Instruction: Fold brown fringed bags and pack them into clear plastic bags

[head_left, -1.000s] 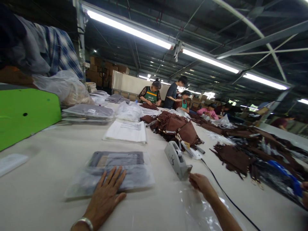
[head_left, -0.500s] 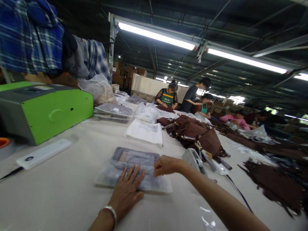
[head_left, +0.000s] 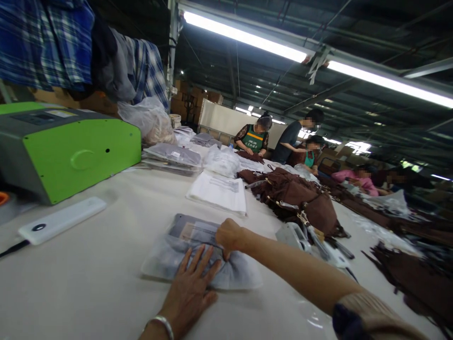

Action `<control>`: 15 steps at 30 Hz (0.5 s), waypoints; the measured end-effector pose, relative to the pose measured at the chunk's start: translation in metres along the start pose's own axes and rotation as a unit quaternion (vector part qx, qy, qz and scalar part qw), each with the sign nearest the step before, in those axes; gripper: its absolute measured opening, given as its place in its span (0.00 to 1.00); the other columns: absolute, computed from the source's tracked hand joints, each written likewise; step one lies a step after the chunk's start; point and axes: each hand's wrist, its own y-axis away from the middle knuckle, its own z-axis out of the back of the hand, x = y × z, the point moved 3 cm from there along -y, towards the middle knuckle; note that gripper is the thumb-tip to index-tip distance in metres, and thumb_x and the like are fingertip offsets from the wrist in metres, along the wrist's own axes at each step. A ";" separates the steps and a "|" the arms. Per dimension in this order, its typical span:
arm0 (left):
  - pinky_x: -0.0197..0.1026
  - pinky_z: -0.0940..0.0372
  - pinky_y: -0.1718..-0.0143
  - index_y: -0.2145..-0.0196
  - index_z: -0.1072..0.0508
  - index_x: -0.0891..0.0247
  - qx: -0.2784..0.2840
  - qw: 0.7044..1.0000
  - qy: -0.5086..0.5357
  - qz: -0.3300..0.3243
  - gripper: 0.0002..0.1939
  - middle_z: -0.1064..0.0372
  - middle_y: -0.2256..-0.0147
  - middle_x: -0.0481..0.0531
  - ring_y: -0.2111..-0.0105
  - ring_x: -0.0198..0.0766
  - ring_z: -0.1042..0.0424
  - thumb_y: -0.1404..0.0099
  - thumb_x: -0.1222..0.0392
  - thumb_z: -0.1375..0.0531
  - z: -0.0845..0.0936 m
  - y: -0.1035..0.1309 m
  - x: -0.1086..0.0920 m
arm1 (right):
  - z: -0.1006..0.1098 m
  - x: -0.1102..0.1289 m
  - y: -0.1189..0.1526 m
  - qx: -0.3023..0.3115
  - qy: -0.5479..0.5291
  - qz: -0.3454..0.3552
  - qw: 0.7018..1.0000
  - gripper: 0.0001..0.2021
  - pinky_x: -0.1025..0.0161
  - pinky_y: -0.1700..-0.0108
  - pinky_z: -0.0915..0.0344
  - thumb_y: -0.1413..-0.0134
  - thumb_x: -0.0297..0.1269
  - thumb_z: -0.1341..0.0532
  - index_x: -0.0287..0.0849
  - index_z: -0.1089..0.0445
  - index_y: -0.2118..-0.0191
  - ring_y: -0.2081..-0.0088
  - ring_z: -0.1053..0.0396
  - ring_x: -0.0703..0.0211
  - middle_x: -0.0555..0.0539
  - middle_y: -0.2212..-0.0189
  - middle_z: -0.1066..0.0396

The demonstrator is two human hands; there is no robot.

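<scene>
A frosted plastic bag [head_left: 163,262] with grey folded contents lies flat on the pale table in front of me. Through its far part a printed label shows. My left hand [head_left: 193,288], a silver bangle at its wrist, rests on the near side of the bag with fingers spread. My right hand [head_left: 230,236] is curled at the middle of the bag, thumb downward, and the plastic bunches into creases that run out from its fingertips. Its exact grip is partly hidden. Beyond the bag lies a stack of white printed plastic bags [head_left: 217,191].
To the left stand a green machine [head_left: 88,160] and a white handheld device [head_left: 63,219] with a cord. A tape dispenser [head_left: 292,236] and brown fabric bags [head_left: 300,193] are on the right. Packed bags [head_left: 173,153] lie farther back. Several people work beyond.
My right hand has shifted slightly left on the bag, and its plastic is now drawn into creases. The left hand stays spread on it. The view has tilted a little.
</scene>
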 end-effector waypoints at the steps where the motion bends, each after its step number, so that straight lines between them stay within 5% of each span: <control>1: 0.60 0.62 0.36 0.34 0.51 0.46 -0.005 1.000 -0.006 -0.003 0.44 0.51 0.33 0.52 0.35 0.54 0.51 0.44 0.51 0.35 0.001 0.000 0.000 | -0.001 -0.007 0.000 -0.019 -0.005 -0.009 1.000 0.16 0.54 0.58 0.33 0.68 0.45 0.25 0.40 0.25 0.74 0.60 0.25 0.41 0.39 0.66 0.22; 5: 0.58 0.65 0.36 0.35 0.48 0.47 -0.034 0.999 -0.039 -0.016 0.43 0.49 0.34 0.53 0.35 0.54 0.50 0.44 0.48 0.35 0.008 -0.002 -0.001 | -0.002 -0.053 0.022 -0.139 -0.060 -0.096 0.984 0.14 0.56 0.51 0.37 0.55 0.43 0.29 0.41 0.25 0.63 0.52 0.29 0.45 0.39 0.58 0.24; 8: 0.57 0.68 0.35 0.35 0.46 0.46 -0.059 0.996 -0.055 -0.024 0.40 0.46 0.35 0.54 0.36 0.54 0.48 0.43 0.48 0.36 0.013 -0.002 -0.002 | -0.017 -0.100 0.080 -0.239 -0.131 -0.220 0.937 0.13 0.57 0.48 0.41 0.43 0.40 0.39 0.42 0.28 0.54 0.48 0.33 0.48 0.40 0.52 0.28; 11: 0.57 0.68 0.35 0.35 0.45 0.47 -0.079 0.994 -0.061 -0.034 0.38 0.45 0.35 0.54 0.37 0.54 0.46 0.42 0.49 0.38 0.011 -0.003 -0.001 | -0.060 -0.137 0.166 -0.281 -0.217 -0.357 0.864 0.12 0.59 0.55 0.40 0.40 0.41 0.44 0.41 0.27 0.58 0.55 0.30 0.51 0.42 0.57 0.26; 15: 0.58 0.66 0.36 0.36 0.44 0.48 -0.100 0.992 -0.063 -0.046 0.37 0.43 0.36 0.55 0.38 0.55 0.44 0.41 0.48 0.39 0.005 -0.004 0.002 | -0.140 -0.146 0.263 -0.266 -0.355 -0.487 0.752 0.15 0.60 0.67 0.41 0.46 0.43 0.42 0.41 0.27 0.77 0.71 0.31 0.54 0.45 0.78 0.28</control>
